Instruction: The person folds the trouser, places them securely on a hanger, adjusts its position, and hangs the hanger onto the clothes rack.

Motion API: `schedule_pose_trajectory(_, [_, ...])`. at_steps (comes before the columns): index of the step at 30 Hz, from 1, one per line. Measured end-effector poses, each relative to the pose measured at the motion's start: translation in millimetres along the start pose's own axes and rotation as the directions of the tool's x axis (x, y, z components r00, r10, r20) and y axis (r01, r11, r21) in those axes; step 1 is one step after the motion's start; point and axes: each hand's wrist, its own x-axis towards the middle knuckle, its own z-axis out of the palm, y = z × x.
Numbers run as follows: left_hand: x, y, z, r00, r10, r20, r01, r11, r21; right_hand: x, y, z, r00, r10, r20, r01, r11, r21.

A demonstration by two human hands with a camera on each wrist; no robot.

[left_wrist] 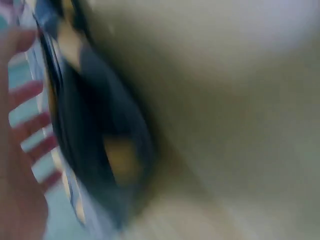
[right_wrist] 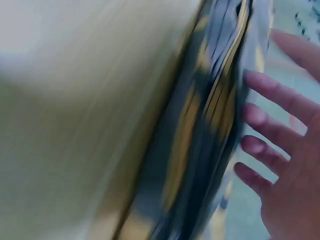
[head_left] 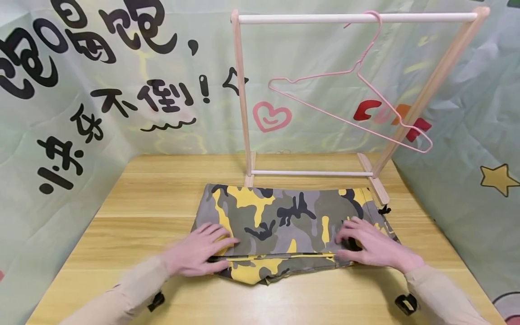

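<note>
Fingers (head_left: 213, 229) of the left hand (head_left: 192, 253) lie loosely spread over the left part of a folded camouflage cloth (head_left: 284, 246), thumb toward its near edge; no grip seen. Right hand (head_left: 371, 246): fingers gently bent over the right part of the same cloth, spaced apart, likewise unclenched and gripping nothing visible. Exact contact of each fingertip cannot be told (both wrist views are blurred).

Cloth: grey, dark olive, black and yellow pattern. It lies on the wood-grain worktop (head_left: 134, 225), between the two hands, long side running left to right. Along the near side, a folded edge shows above a lower layer, which sags to a blunt point left of centre. Wrist views show the layers parted along this side. Small black tuft (head_left: 384, 210) at the far right corner.

Behind the cloth: a rack (head_left: 300, 19) with pale wooden posts and a white top rail, feet reaching close to the cloth's far edge. One pink hanger (head_left: 359, 64) hooks over the rail, right of its middle, tilted with its right end lower. Pale green backdrop (head_left: 203, 140) carries black lettering (head_left: 162, 98).
</note>
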Motion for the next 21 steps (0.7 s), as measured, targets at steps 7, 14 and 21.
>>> schedule_pose_trajectory(7, [40.5, 38.4, 13.2, 0.972, -0.142, 0.185, 0.173, 0.971, -0.165, 30.1, -15, 21, 0.957, 0.190, 0.219, -0.193, 0.981, -0.007])
schedule_pose_trajectory(14, [49.1, 52.5, 19.0, 0.931, -0.222, 0.291, 0.261, 0.960, -0.104, 26.0, -8, 38, 0.923, 0.240, 0.301, -0.244, 0.969, -0.024])
schedule_pose_trajectory(21, [57.2, 58.1, 9.8, 0.917, -0.217, 0.335, 0.303, 0.924, -0.231, 32.5, -7, 29, 0.924, 0.213, 0.318, -0.234, 0.972, 0.028])
